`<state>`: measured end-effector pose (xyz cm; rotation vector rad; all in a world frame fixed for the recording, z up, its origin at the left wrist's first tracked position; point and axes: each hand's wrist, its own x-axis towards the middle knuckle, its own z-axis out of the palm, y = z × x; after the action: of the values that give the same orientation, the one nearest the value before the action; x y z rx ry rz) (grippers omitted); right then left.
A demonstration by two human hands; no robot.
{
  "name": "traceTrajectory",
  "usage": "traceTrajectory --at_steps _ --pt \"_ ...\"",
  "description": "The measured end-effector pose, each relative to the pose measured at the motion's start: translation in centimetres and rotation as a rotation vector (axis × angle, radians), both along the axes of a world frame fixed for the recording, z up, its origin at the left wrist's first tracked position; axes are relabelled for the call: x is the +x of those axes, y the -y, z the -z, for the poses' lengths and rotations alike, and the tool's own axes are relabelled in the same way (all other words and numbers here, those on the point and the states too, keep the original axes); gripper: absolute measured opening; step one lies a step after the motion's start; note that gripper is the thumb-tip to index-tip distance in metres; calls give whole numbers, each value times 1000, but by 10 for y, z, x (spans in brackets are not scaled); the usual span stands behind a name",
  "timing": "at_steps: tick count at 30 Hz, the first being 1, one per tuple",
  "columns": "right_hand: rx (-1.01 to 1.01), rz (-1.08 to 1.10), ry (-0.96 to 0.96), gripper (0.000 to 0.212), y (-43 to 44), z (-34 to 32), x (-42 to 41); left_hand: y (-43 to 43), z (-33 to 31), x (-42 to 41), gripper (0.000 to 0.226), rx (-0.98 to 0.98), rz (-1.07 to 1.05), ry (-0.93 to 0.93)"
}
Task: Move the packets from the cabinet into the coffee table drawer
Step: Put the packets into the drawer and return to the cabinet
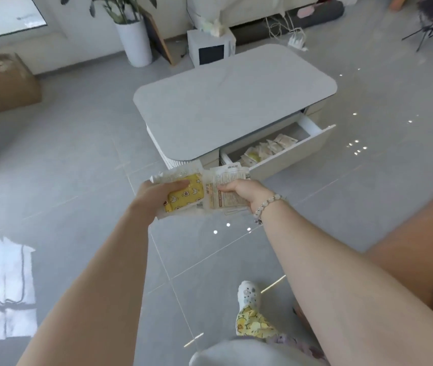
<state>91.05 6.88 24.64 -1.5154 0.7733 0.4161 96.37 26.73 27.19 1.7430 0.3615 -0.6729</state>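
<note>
Floor (pixel 78 180): grey glossy tiles.
Counter (pixel 233 101): low, with a grey rounded top.
Cardboard box (pixel 7 83): on the floor, far left, well apart from the counter.
Drawer (pixel 289 157): pulled open at the counter's near side, with loose pale packets (pixel 265 149) inside.
Hands: both held out side by side, short of the drawer.
Left hand (pixel 162 191): grips a yellow packet (pixel 183 199), thumb on top.
Right hand (pixel 244 191): beaded bracelet (pixel 268 204) at the wrist; fingers curl round a white packet (pixel 229 178) that touches the yellow one.

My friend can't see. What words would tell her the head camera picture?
A person's left hand holds a yellow packet and the right hand a pale printed packet. Ahead stands a grey coffee table, its drawer open with more packets inside.
</note>
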Motion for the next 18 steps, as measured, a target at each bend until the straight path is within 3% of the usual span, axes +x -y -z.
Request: traceTrajectory --at_steps 5,10,13,18 --pt "23 84 -11 77 68 0 22 77 -12 29 20 -3 61 32" --pt "48 128 -59 110 143 15 39 149 -9 49 33 67 114 32" --pt "89 173 -67 116 178 24 44 186 -4 56 36 79 153 35" --pt "167 278 -73 87 208 30 30 233 3 66 39 129 248 19"
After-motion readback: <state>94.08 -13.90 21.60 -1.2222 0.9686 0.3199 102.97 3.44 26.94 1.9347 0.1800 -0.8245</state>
